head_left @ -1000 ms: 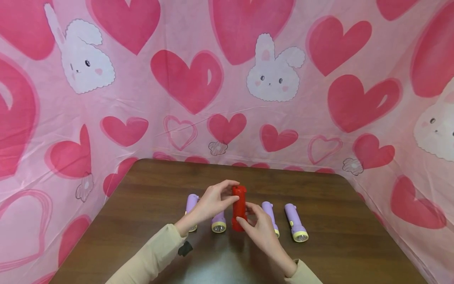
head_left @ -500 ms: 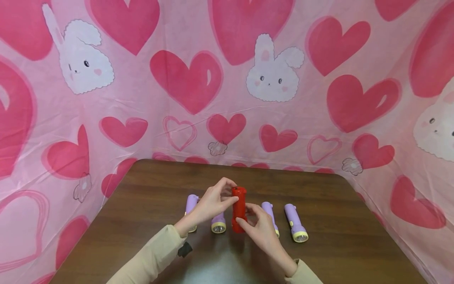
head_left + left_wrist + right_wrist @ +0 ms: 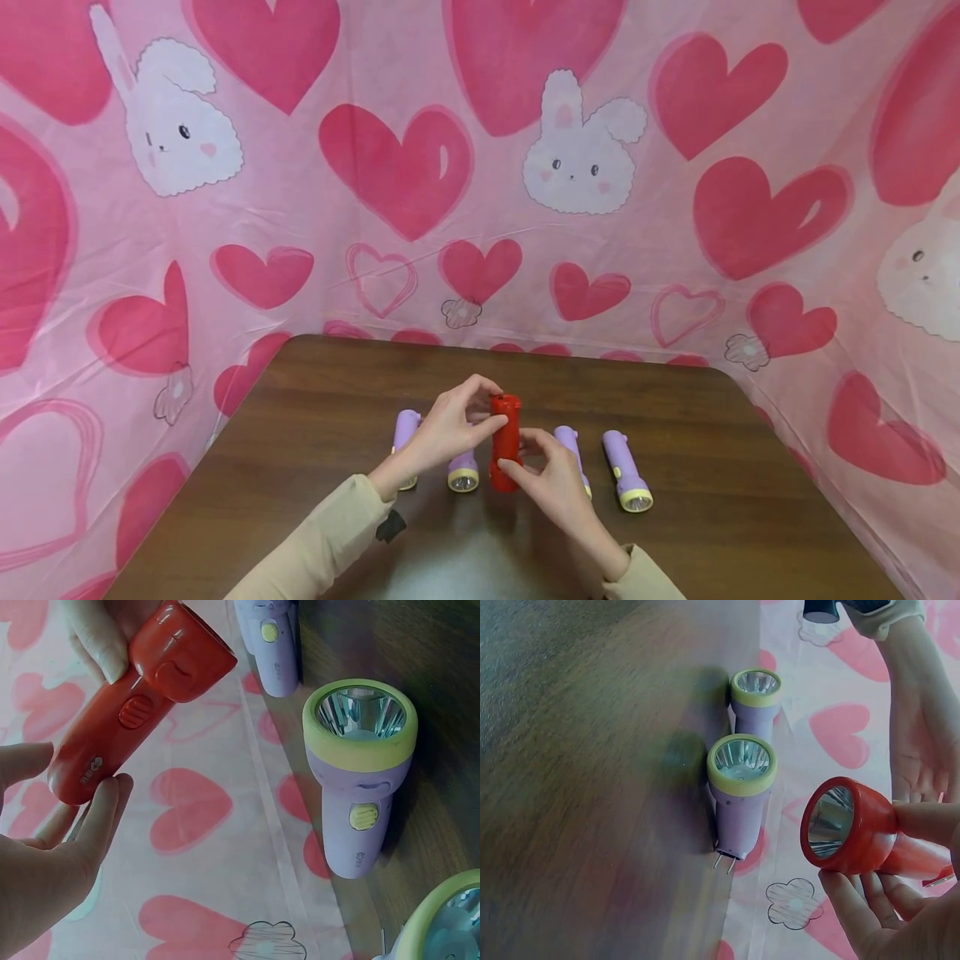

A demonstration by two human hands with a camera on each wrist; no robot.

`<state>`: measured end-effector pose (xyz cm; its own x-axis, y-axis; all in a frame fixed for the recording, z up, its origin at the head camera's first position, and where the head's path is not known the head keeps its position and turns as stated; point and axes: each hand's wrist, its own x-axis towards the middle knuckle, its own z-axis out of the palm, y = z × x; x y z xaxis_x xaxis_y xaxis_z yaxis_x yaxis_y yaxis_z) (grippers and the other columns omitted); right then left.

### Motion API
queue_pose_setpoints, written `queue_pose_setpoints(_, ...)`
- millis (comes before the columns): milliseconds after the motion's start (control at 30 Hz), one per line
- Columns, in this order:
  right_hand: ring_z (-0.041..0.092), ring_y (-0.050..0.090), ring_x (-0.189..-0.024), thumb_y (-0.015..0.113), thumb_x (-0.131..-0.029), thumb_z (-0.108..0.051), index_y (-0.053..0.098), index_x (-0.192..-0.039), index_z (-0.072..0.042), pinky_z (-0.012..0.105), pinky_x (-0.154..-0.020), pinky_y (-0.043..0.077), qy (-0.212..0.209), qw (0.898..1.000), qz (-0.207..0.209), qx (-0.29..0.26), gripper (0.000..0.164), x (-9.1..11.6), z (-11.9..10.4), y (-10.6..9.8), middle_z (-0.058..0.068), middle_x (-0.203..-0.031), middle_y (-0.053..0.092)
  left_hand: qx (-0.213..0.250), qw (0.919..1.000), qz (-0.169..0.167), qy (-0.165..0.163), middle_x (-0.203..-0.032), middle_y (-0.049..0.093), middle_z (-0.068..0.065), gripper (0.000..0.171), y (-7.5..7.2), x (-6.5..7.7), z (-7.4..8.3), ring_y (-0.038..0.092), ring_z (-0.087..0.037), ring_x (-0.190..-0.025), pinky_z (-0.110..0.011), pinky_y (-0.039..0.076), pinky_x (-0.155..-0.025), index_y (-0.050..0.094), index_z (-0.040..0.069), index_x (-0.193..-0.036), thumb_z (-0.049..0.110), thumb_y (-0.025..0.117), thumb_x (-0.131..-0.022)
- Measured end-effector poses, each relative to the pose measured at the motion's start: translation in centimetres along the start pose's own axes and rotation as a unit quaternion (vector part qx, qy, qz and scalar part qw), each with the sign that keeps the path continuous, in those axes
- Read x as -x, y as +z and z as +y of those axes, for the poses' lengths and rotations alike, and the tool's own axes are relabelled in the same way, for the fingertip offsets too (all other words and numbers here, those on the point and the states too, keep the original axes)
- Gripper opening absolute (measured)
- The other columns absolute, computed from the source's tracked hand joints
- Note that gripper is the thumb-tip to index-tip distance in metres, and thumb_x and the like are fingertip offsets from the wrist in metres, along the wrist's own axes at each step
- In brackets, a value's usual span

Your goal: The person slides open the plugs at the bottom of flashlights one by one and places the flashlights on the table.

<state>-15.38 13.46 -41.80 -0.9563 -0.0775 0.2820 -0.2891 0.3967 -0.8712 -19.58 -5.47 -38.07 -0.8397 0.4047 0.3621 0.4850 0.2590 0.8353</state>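
Between my two hands is a red flashlight (image 3: 507, 439), raised above the table. My left hand (image 3: 450, 425) holds its tail end between thumb and fingers. My right hand (image 3: 553, 482) grips the lamp head, thumb on the near side. In the left wrist view, the red switch (image 3: 136, 712) on the flashlight's body shows uncovered. The clear lens (image 3: 830, 822) of the lamp head faces the camera in the right wrist view. Behind the hands, purple flashlights with yellow rims lie on either side, including one (image 3: 462, 477) partly covered by my left arm.
The wooden table (image 3: 712, 450) also bears a purple flashlight (image 3: 627, 471) at the right and another (image 3: 406, 429) at the left. Two metal prongs (image 3: 730, 863) stick out of one purple flashlight's tail. A pink heart-print cloth (image 3: 510, 192) surrounds the table.
The red flashlight has dipped very slightly toward me, and my left fingers have shifted a little at its tail end. Both hands keep their hold; the purple flashlights have stayed put.
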Motion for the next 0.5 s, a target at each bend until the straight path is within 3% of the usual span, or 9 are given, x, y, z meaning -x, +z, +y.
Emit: queue_pose_setpoints(500,0.016,0.067,-0.085,0.086,-0.075,-0.013,0.072,-0.104,-0.009,0.024,-0.067,0.060,0.004,1.000,0.002,0.018,0.032,-0.15,0.10,0.02,0.005,-0.090,0.073,0.002,0.9999,0.016,0.004,-0.114,0.072,-0.008,0.031,0.22,-0.23,-0.24,0.073,-0.022,-0.102,-0.032,0.058,-0.089,0.056,0.011,-0.112,0.009,0.074,-0.087)
